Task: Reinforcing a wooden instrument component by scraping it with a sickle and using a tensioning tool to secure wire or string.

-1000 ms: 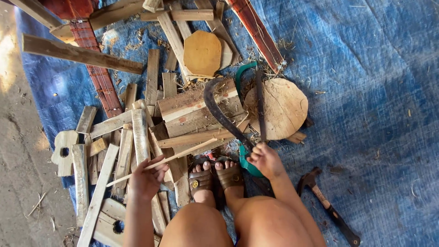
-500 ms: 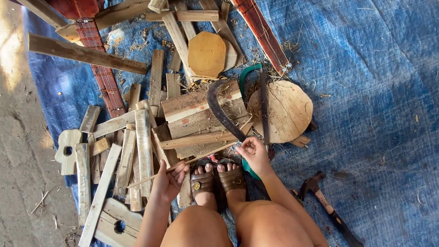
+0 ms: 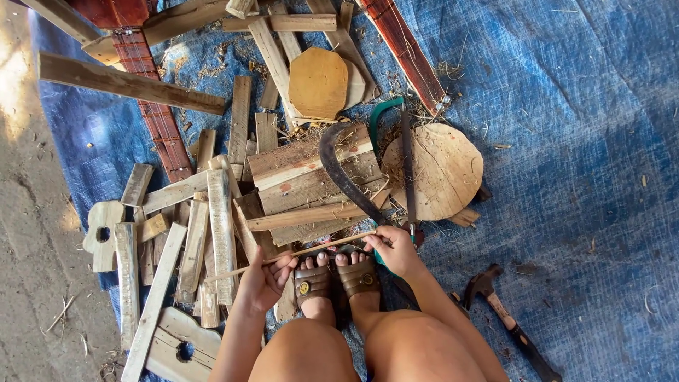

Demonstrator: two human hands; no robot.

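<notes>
Holds a thin wooden strip [image 3: 318, 247] between both hands now, level and crosswise just above the toes of the brown sandals [image 3: 339, 279]. A second ago, had the left hand [image 3: 267, 278] spread lower down among the loose slats [image 3: 219, 226], off the strip; has since brought it up and in, grip closed around the strip's left part, with a short length sticking out past the fingers. Has moved the right hand [image 3: 397, 249] slightly up and towards the feet as well, grip pinched shut on the strip's right end. Rests that hand over the handle end of the curved blade [image 3: 338, 168], as before; hard to tell whether still clasping the handle too, the fingers hiding it. Leaves the blade lying in place across the big wooden block [image 3: 311, 177], beside the green-framed saw [image 3: 407, 170] and the round wooden disc [image 3: 442, 170]. Means, judging by the pictures, one piece picked out of the pile and taken under control at both ends, clear of the rest of the wood. Leaves the hammer [image 3: 506, 318] untouched, well apart on the blue tarpaulin [image 3: 566, 141].
</notes>
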